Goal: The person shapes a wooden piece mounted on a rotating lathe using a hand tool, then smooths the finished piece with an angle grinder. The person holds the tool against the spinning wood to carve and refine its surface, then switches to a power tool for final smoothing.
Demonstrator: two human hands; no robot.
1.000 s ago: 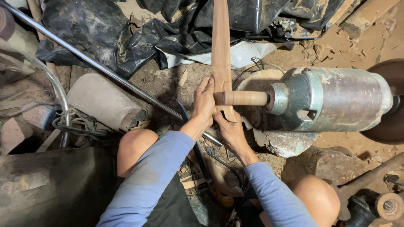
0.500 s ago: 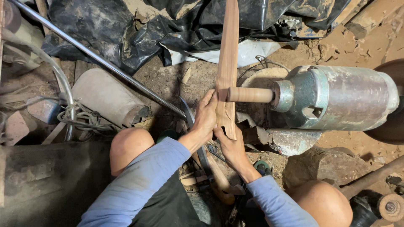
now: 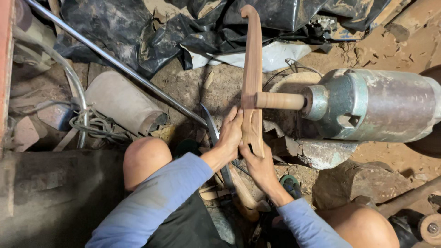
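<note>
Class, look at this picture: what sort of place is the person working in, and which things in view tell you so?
Probably a rough, dirt-floored woodworking shop. Both hands, left hand and right hand, press a long wooden piece against the spindle of a motor, and a blade lies on the ground.

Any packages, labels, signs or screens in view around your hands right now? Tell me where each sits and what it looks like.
No labels, signs or screens show.
Black plastic sheeting: crumpled, glossy, along the top.
White plastic bag: flat, crumpled, under the black sheeting, behind the wooden piece.
Both the left hand and the right hand grip that long brown wooden piece against the spindle of the grey motor.
</note>
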